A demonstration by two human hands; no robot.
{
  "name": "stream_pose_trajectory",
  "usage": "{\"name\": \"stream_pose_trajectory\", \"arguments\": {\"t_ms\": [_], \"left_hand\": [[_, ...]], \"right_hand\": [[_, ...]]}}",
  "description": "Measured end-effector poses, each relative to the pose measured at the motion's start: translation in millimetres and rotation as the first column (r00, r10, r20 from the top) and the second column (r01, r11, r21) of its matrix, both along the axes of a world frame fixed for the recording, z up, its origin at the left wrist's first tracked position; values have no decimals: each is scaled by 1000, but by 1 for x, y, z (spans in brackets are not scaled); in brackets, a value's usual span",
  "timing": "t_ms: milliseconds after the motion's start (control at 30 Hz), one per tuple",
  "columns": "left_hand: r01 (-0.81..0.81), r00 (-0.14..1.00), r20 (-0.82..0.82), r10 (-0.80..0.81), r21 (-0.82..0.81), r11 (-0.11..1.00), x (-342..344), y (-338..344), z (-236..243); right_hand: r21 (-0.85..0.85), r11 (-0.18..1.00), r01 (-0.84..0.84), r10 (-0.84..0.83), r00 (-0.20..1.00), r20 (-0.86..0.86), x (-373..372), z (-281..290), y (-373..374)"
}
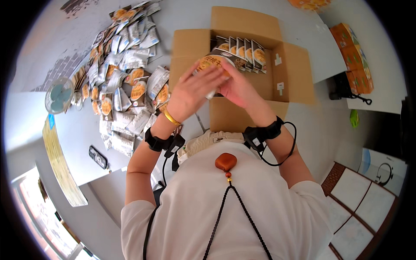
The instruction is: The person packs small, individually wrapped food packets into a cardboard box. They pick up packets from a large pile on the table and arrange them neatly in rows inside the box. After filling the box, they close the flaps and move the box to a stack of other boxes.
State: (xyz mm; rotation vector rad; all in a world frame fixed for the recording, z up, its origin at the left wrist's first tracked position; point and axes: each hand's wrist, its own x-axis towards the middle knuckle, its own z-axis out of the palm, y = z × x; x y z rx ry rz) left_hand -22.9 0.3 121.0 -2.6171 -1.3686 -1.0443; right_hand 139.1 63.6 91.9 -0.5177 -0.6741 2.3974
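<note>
My left hand (190,91) and my right hand (239,88) come together over the near left part of an open cardboard box (245,118). Between them is a dark food packet (209,60) with a yellow-orange picture. The left fingers lie across its front, slightly blurred. My right hand grips the packet's right side, its lower fingers partly hidden. Inside the box, several similar packets (248,54) stand in a row along the far side. The held packet partly covers the left end of that row.
A big loose pile of packets (130,86) spreads over the table left of the box. Beyond it are a small fan (59,95) and a phone (98,157). Orange cartons (353,58) and a black tool (346,89) lie at the right. Box flaps (299,73) fold outward.
</note>
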Motion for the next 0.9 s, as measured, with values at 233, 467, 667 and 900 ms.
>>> {"name": "stream_pose_trajectory", "arguments": {"t_ms": [233, 467, 667, 900], "left_hand": [[41, 872, 451, 191, -456, 889, 48, 40, -66], [321, 825, 469, 316, -848, 421, 117, 138, -96], [321, 758, 606, 242, -670, 669, 163, 198, -173], [249, 885, 418, 204, -796, 552, 117, 163, -167]], "right_hand": [[-10, 954, 300, -288, 924, 252, 67, -31, 26], [601, 740, 302, -656, 520, 547, 128, -94, 110], [643, 766, -14, -606, 318, 729, 130, -145, 161], [546, 780, -307, -553, 72, 830, 125, -184, 160]]}}
